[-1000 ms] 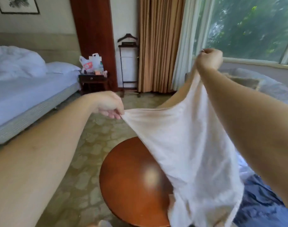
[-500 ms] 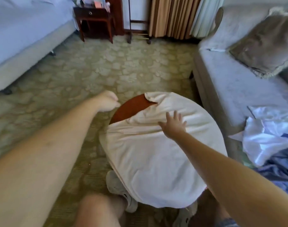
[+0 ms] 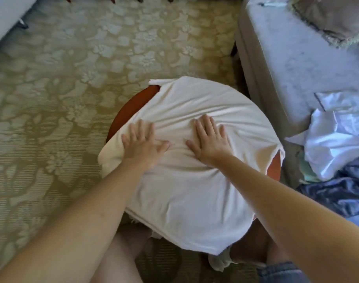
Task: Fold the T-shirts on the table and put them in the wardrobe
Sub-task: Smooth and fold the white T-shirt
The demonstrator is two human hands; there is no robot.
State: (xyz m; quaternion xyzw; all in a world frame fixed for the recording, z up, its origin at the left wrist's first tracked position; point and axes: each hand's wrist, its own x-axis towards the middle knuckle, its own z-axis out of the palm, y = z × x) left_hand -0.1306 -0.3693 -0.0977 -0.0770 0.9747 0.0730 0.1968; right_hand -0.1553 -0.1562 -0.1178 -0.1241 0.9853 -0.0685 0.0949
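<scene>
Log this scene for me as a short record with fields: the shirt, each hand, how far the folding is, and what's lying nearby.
shirt: white T-shirt spread over the round wooden table, edges hanging past the rim, creased between the hands
left: left hand flat, fingers straight, pressing on the shirt
right: right hand flat, fingers straight, pressing on the shirt
folding: no fold made yet
nearby: heap of white and blue clothes on the grey sofa
floor: patterned carpet

left, far: open carpet (image 3: 62, 99) | right: sofa (image 3: 286, 78) close beside table (image 3: 131, 105) (clothes heap (image 3: 337, 144) on it)
</scene>
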